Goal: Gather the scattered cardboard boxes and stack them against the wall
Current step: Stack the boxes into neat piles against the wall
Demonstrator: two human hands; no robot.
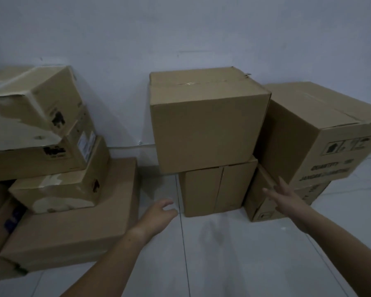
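Both hands hold nothing: the left hand [159, 213] hangs with loosely curled fingers over the strip of bare floor [223, 254] between the wide flat box [73, 224] and the bottom middle box [201, 191]. The right hand [287, 200] spreads straight fingers by the near edge of the bottom right box [259, 209]. The stacks stand along the wall [180, 39]; the top middle box [208, 129] overhangs its base leftward and meets the top right box [298, 129].

Boxes [208, 129]: matt brown cardboard; left stack [41, 125] scuffed, torn. Floor [223, 254]: smooth glossy tile. Wall [180, 35]: matt paint.
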